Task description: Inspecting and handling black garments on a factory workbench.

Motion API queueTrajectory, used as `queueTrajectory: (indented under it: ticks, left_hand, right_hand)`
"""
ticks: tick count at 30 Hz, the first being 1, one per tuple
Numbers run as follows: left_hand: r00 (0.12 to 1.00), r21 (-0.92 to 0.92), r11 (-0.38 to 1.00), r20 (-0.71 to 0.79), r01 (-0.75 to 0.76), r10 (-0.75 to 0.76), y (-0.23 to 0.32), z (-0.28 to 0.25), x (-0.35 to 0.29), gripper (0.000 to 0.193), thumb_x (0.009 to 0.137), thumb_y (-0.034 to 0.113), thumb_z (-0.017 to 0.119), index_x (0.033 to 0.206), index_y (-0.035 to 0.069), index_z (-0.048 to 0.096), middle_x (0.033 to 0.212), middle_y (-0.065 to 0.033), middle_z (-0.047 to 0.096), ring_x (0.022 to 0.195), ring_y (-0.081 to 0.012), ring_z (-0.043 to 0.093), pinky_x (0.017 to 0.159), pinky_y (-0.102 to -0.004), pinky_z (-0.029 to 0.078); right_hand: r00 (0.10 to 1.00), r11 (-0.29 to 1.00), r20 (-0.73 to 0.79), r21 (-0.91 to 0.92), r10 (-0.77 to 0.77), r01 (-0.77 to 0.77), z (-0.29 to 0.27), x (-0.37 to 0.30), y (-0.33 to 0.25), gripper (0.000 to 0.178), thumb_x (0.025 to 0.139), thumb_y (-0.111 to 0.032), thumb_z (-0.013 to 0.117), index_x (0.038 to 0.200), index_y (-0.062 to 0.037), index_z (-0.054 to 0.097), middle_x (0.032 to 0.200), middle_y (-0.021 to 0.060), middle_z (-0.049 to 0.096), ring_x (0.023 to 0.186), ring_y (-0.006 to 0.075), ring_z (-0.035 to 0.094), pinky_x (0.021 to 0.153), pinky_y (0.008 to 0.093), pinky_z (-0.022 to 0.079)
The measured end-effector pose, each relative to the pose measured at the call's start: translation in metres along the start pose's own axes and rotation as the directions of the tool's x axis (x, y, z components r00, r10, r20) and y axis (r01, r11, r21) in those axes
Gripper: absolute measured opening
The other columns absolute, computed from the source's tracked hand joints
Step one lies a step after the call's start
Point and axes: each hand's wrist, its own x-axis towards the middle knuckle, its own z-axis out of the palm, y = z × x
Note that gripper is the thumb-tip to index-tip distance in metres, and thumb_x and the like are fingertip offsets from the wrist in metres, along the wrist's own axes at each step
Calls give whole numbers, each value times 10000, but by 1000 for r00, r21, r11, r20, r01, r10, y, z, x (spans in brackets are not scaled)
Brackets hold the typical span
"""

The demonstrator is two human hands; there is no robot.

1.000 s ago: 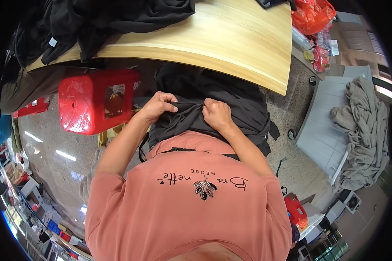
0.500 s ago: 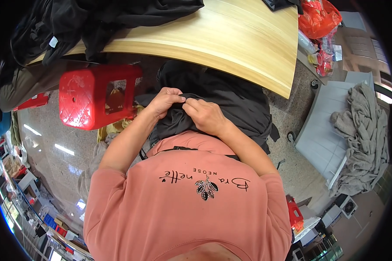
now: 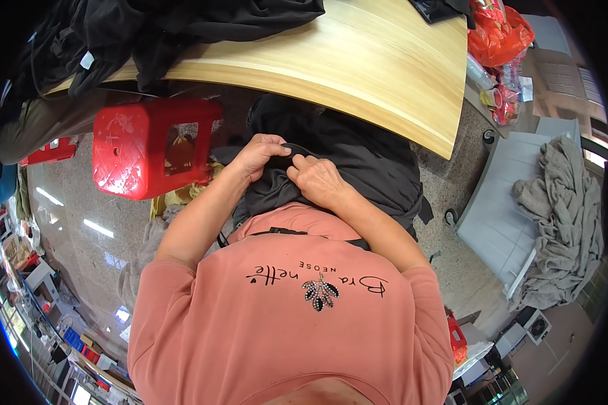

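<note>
A fold of the dark grey, crumpled fabric garment (image 3: 358,162) lying across the lap is pinched between the curled fingers of the left hand (image 3: 262,154) and those of the right hand (image 3: 319,181), the two grips set knuckle to knuckle. A red moulded plastic stool (image 3: 142,145) is seen well left of the grip, a pale wooden tabletop (image 3: 358,61) just beyond it, and a heap of grey cloth (image 3: 561,216) far to its right.

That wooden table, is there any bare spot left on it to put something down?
Yes. The pale wooden table lies bare across its middle, between the heap of black clothes at its left end and the orange plastic bags at its right corner. Below its edge it is crowded: both hands grip the dark garment.
</note>
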Motion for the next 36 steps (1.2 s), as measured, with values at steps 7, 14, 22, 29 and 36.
queueTrajectory:
  ticks: [7,14,22,29,36]
  left_hand:
    - [1000,35,999,-25,14,-13,-2,3,1,28,675,8,614,701,14,604,654,-13,575,594,-92,506,575,-219,404]
    - [998,245,970,58,-1,-14,-8,1,1,63,659,-14,615,719,4,611,642,-1,572,592,-82,506,551,-216,411]
    - [997,262,964,68,-39,22,-8,-7,1,69,653,7,627,721,14,642,659,-11,600,624,-84,526,599,-213,427]
    - [990,196,979,142,-54,26,-17,-14,1,63,741,2,629,803,12,636,745,-1,612,670,-62,539,626,-192,437]
    - [992,260,963,116,-67,38,-19,-8,-1,99,709,-31,651,803,-1,644,752,-9,619,670,-67,543,623,-195,438]
  right_hand:
    - [930,984,-363,138,-57,114,-4,-3,-1,37,682,-70,533,713,-54,519,619,47,471,528,195,538,461,312,453]
    - [869,994,-493,65,-48,92,1,-3,1,26,677,-67,529,677,-77,505,576,51,423,458,194,484,415,310,401]
    - [856,992,-508,26,-96,127,3,2,3,81,654,-62,529,735,-67,527,581,54,427,454,202,470,403,315,390]
    - [914,979,-405,190,8,76,6,0,4,133,675,-32,545,802,-68,565,669,48,515,543,237,551,430,332,431]
    - [956,838,-180,537,230,-101,4,4,13,112,694,-33,587,806,-46,588,811,89,578,733,302,584,621,362,477]
